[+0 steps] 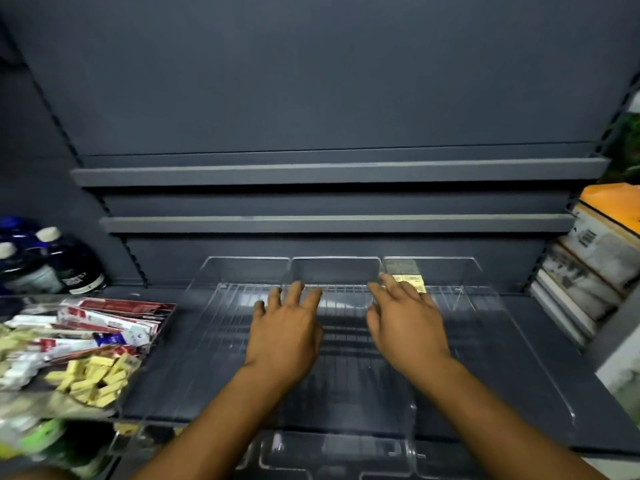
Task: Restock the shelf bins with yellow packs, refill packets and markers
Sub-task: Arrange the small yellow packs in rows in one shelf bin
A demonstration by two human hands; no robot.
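Three clear plastic bins stand side by side on the dark shelf: a left bin (pixel 207 306), a middle bin (pixel 336 268) and a right bin (pixel 478 306). A yellow pack (pixel 414 282) lies at the back of the right bin. My left hand (pixel 285 327) reaches into the middle bin with its fingers spread and holds nothing. My right hand (pixel 405 323) hovers by the divider between the middle and right bins, fingers straight, just in front of the yellow pack. A clear tray (pixel 138 372) at the left holds loose yellow packs (pixel 95 379) and red-and-white refill packets (pixel 110 322).
Dark bottles (pixel 52 265) stand at the back left. Stacked boxes (pixel 595 258) with an orange top fill the right side. Two bare shelf ledges (pixel 339 221) hang above the bins. Another clear bin front (pixel 346 455) shows below the shelf edge.
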